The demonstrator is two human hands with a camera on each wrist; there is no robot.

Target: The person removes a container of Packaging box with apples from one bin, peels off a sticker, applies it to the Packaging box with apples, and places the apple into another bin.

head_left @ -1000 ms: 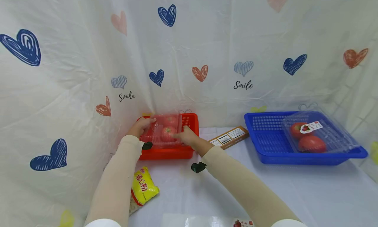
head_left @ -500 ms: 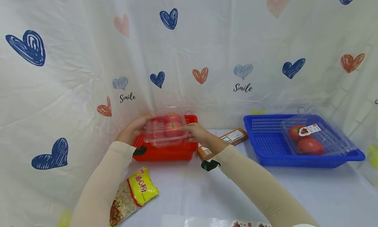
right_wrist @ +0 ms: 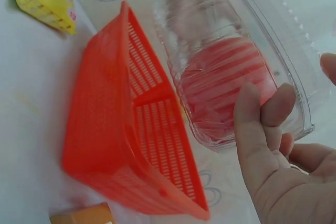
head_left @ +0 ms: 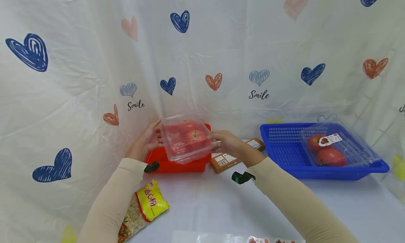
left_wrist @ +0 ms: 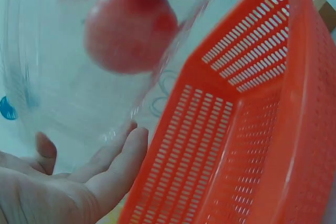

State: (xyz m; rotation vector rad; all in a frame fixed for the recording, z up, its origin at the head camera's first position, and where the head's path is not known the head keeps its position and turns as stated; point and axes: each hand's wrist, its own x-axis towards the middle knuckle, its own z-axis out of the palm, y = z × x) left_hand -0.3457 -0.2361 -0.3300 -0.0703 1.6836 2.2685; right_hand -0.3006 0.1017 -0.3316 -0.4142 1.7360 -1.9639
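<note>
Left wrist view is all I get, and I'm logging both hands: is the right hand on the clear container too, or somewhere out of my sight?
Observer: Yes, in the head view the right hand holds the clear container at its right side.
Operator: Does anything lie on the near side of the red basket?
Observer: A yellow-topped bag, beside the left sleeve.
Operator: Any fruit besides what I see in this container?
Observer: Two red fruits show in another clear container, at the right end of a blue basket.
</note>
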